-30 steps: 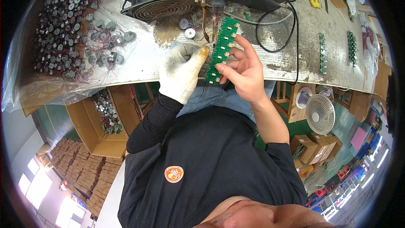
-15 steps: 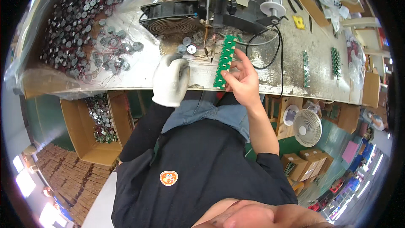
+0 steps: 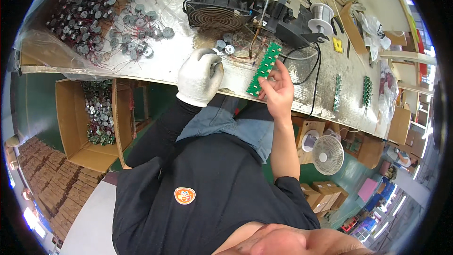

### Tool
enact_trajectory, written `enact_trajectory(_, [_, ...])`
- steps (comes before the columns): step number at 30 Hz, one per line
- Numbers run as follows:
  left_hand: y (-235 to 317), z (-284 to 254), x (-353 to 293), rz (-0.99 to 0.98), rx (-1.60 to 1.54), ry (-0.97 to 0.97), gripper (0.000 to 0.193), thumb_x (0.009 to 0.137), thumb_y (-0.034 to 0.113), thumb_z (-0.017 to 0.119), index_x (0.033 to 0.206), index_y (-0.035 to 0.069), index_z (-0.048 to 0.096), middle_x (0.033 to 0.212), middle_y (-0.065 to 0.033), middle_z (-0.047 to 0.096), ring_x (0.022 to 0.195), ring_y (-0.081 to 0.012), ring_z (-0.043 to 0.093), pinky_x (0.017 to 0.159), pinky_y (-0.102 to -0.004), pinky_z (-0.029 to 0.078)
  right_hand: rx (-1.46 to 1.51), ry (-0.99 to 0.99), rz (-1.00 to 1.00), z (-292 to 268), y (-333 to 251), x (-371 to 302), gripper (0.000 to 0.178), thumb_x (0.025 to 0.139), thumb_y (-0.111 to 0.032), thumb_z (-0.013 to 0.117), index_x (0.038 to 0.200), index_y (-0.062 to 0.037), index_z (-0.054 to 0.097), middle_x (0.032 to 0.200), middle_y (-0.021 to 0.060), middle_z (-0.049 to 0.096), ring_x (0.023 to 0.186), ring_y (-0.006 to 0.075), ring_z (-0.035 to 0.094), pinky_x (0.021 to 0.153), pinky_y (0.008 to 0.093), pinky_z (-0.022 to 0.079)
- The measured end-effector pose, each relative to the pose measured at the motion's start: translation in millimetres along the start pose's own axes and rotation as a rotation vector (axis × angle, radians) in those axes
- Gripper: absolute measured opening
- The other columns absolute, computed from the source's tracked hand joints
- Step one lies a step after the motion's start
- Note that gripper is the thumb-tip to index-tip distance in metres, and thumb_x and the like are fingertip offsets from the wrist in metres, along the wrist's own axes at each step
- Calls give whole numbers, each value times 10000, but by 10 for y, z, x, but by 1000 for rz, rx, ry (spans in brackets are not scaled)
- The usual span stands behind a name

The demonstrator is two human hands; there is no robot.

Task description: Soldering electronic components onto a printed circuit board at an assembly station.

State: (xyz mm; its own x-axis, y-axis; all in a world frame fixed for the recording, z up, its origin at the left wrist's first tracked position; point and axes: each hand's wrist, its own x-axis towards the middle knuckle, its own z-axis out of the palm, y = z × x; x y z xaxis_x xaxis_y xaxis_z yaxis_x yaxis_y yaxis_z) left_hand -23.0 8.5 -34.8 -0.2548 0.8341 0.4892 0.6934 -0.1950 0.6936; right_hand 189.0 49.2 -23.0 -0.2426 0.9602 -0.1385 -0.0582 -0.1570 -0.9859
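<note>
My bare right hand (image 3: 279, 89) grips a long green circuit board panel (image 3: 264, 69) with small pale parts along it, thumb on top and fingers at its right edge. My left hand (image 3: 200, 78), in a white glove, is at the front of the bench with its fingers bent and the thumb apart from the index finger. Close beyond its fingertips lie a few small round motors (image 3: 229, 49); contact with them is unclear. Beyond the panel's far end, a soldering iron tip (image 3: 251, 53) points down beside thin wires.
A large heap of round motors with red wires (image 3: 96, 16) covers the left of the bench. Behind my hands are a black fan (image 3: 219, 12) and a solder wire spool (image 3: 321, 16). More green panels (image 3: 367, 92) lie at right. A carton (image 3: 87, 153) holds parts below left.
The view has swung, shifting the bench across the picture. My left thumb and index finger have spread apart near the loose motors. The circuit board panel stays in my right hand, tilted slightly more.
</note>
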Motion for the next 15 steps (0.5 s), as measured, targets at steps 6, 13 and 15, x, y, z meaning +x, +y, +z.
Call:
enact_trajectory(6, [14,-15,-28,16,4,2,177,727,7,696,882,28,612,921,-114,604,731,-237,632,646,-307,512,2,0,-5,12,-14,-31,632,820,67,624,1368,48,310,960,128,590,594,99,582,437,204,465])
enact_trajectory(13, [41,-10,-103,10,25,65,194,723,6,704,891,23,609,917,-115,616,728,-242,635,637,-316,515,-3,14,17,13,52,-68,659,809,52,640,1373,48,300,963,124,577,567,108,574,433,215,456])
enact_trajectory(15, [32,43,-74,77,68,91,192,724,9,703,891,29,611,895,-117,625,733,-252,636,646,-323,515,17,34,55,-16,32,-50,688,797,31,661,1382,30,301,977,133,568,559,122,576,435,233,450])
